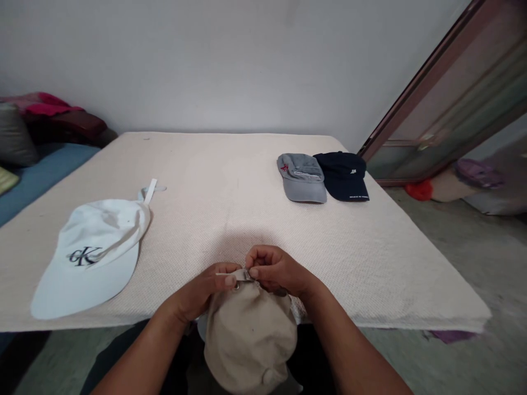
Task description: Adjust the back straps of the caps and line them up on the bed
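A beige baseball cap [251,334] is held at the table's near edge, its back strap [233,274] and metal buckle [246,274] turned away from me. My left hand [209,285] pinches the strap on the left side of the buckle. On the other side, the fingers of my right hand [278,269] are closed at the buckle. Part of the strap is hidden by the right fingers. The cap's crown hangs down toward my lap.
A white cap [102,236] with black letters and a loose strap lies left on the cloth-covered table [230,164]. A grey cap [302,178] and a navy cap [345,174] sit side by side at the back right. Beyond the table stand a wall and a door [436,109].
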{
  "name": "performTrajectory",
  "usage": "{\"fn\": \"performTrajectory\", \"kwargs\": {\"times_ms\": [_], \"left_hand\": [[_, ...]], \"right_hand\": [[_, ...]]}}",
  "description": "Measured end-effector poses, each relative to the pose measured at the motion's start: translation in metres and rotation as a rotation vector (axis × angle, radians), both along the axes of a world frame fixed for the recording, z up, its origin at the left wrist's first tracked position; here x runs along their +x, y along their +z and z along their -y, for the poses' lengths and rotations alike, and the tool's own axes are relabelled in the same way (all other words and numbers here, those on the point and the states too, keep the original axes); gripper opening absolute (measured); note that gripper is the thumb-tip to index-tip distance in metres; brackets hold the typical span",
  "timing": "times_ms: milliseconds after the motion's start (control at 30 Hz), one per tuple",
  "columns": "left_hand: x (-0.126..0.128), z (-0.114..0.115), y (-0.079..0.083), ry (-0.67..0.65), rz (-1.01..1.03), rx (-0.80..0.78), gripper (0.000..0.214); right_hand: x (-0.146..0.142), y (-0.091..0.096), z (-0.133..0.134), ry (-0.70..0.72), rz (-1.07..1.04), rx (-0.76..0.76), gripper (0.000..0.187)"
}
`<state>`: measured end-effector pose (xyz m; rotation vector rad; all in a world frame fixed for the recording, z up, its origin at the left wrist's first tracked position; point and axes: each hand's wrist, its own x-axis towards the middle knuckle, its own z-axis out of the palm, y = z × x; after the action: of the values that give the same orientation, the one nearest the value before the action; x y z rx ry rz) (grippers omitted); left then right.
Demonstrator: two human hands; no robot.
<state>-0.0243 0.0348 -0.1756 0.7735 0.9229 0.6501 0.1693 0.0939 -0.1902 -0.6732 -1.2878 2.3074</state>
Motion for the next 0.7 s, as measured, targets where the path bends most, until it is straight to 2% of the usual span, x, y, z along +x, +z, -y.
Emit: {"fn": "performTrajectory", "kwargs": {"times_ms": [200,300,433,700], "left_hand": [[0.0022,-0.0039,0.0043,0.069,0.069,-0.056,0.040],[0.0001,-0.0040,0.0021,-0.003,0.090,-0.087,0.023],[-0.0020,-0.0040,-0.0020,-0.078,0.060,-0.074,0.036],[-0.0025,-0.0037,-0.0033,-0.071,0.059,-0.060,0.031]], "right_hand": [[0.0002,-0.0012,-0.0006,0.033,0.051,0.068,0.020],[-0.0013,-0.0021,0.0000,0.037,0.073,0.101,0.019],[-0.0035,-0.0008,0.0015,0.050,0.083,0.099,0.021],[-0.0038,-0.0009,0.0005,0.074,0.071,0.087,0.020]]}}
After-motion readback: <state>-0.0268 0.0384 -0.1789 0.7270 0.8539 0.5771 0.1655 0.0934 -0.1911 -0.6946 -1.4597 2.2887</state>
